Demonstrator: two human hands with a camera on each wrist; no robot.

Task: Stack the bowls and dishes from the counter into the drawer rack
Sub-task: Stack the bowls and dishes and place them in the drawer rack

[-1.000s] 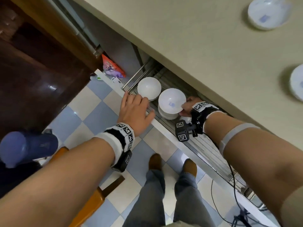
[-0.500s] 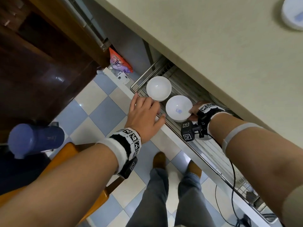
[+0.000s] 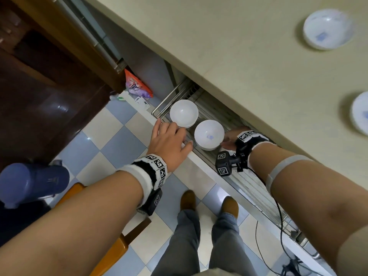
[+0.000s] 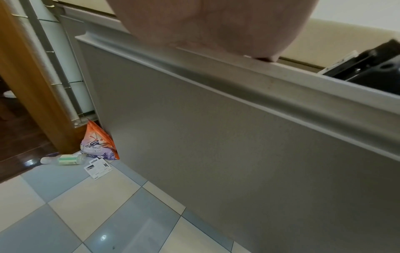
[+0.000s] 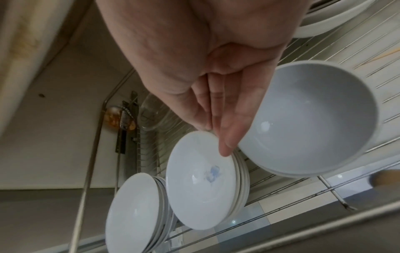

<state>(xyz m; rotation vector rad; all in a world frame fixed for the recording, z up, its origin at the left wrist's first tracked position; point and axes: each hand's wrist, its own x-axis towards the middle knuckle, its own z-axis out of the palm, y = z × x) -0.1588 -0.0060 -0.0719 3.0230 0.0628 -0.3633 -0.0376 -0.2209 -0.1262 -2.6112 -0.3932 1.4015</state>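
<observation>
The pulled-out drawer rack [image 3: 251, 184] holds two stacks of white bowls: a plain stack [image 3: 184, 113] at the left end and a stack topped by a blue-marked bowl [image 3: 209, 134]. My right hand [image 3: 229, 140] is beside that stack. In the right wrist view its straight fingers [image 5: 229, 123] touch the rim of the blue-marked bowl [image 5: 201, 181], between the plain stack [image 5: 138, 212] and a deeper white bowl [image 5: 309, 119]. My left hand [image 3: 169, 136] rests on the top edge of the drawer front [image 4: 216, 137], fingers reaching over the rack's rail. Two more bowls [image 3: 328, 28] [image 3: 360, 114] sit on the counter.
The counter [image 3: 249, 46] overhangs the rack's back half. More white dishes [image 5: 337, 20] and a glass bowl [image 5: 155, 116] lie deeper in the rack. An orange chair [image 3: 111, 251], a blue container [image 3: 29, 184], a snack bag [image 3: 137, 86] and a black cable [image 3: 278, 226] are by my feet.
The blue-marked bowl has come down onto its stack, and my right hand's fingers have straightened at its rim. My left hand stays on the drawer front. The head view has shifted.
</observation>
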